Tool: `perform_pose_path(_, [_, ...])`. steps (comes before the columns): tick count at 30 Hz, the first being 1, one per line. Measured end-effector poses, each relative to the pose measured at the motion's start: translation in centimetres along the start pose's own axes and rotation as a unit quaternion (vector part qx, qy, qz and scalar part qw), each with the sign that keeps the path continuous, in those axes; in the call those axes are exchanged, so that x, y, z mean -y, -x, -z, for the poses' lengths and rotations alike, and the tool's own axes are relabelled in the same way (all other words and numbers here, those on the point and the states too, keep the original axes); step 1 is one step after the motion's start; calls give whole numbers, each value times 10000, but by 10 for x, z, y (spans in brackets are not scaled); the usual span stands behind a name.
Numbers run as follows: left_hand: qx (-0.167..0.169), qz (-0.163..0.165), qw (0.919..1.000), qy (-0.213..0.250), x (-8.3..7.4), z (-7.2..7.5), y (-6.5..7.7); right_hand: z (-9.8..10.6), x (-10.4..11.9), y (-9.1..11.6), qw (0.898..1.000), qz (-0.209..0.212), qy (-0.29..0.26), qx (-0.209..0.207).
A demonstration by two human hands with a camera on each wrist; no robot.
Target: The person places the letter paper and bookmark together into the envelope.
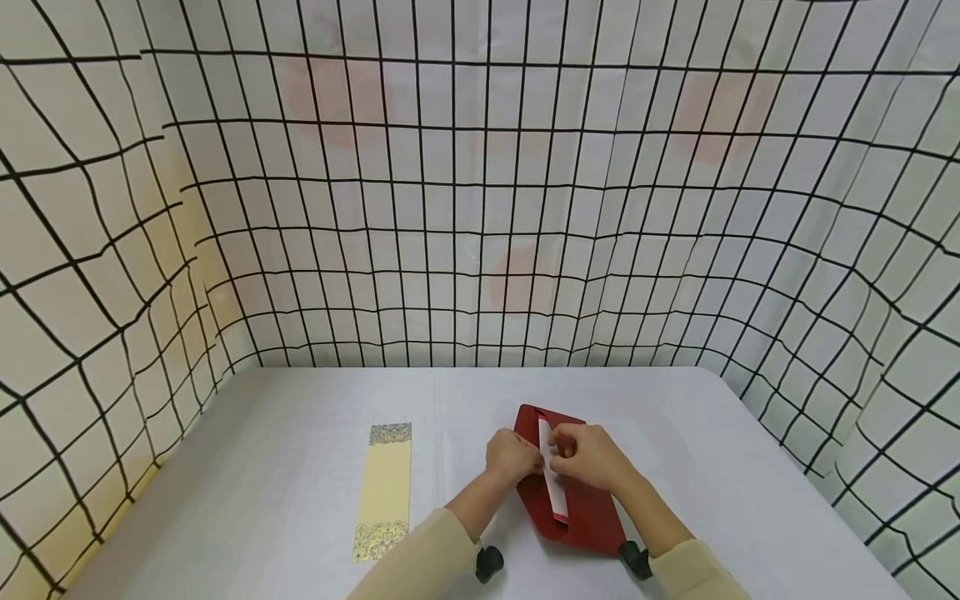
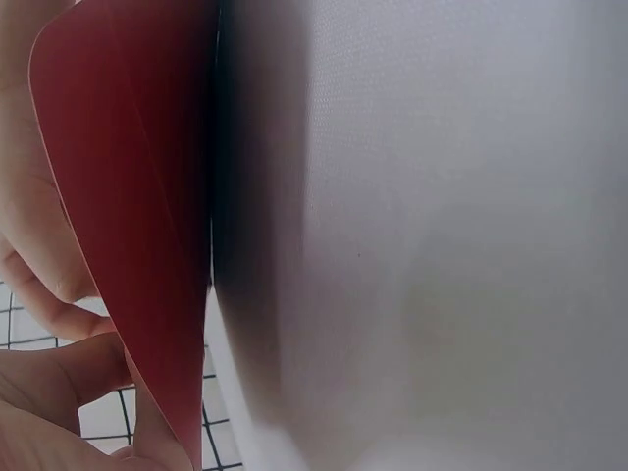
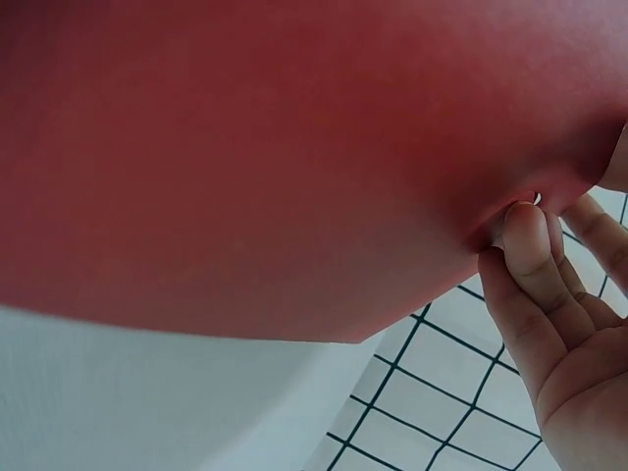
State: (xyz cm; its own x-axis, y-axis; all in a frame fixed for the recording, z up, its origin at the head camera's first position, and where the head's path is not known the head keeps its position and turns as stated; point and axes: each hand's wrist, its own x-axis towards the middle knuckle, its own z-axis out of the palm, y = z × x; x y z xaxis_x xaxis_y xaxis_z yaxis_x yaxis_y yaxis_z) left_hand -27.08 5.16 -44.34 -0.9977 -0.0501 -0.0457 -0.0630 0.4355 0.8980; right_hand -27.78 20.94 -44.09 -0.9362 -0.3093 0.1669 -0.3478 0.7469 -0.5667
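Note:
A red paper envelope (image 1: 588, 508) lies tilted on the right half of the table, its flaps partly raised. Along its opening shows a narrow strip of white paper (image 1: 553, 487), red at its lower end. My left hand (image 1: 512, 456) grips the envelope's left edge with curled fingers. From the other side, my right hand (image 1: 592, 454) pinches at the white paper with bent thumb and fingers, the fingertips partly hidden by one another. In the left wrist view a red flap (image 2: 128, 196) stands up in front of both hands. The envelope's red underside (image 3: 245, 177) fills most of the right wrist view.
To the left, a long pale-yellow card (image 1: 385, 483) with ornate dark bands at both ends lies flat on the white table (image 1: 285, 467). A black mesh (image 1: 472, 208) surrounds the table at the back and sides. Small black wrist devices (image 1: 489, 564) sit at both wrists.

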Motion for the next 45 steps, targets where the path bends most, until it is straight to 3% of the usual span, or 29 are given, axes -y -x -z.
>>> perform_pose_path(14, [294, 359, 9918, 1188, 3, -7, 0, -1, 1, 1, 10000, -4, 27, 36])
perform_pose_path(19, [406, 392, 9885, 1402, 5, -8, -1, -1, 1, 1, 10000, -35, 8, 49])
perform_pose_path(33, [568, 271, 9893, 1319, 8, -13, 0, -1, 2, 1, 10000, 76, 9, 31])
perform_pose_path(45, [602, 115, 9942, 888, 5, -9, 2, 0, 1, 1, 9999, 90, -72, 54])
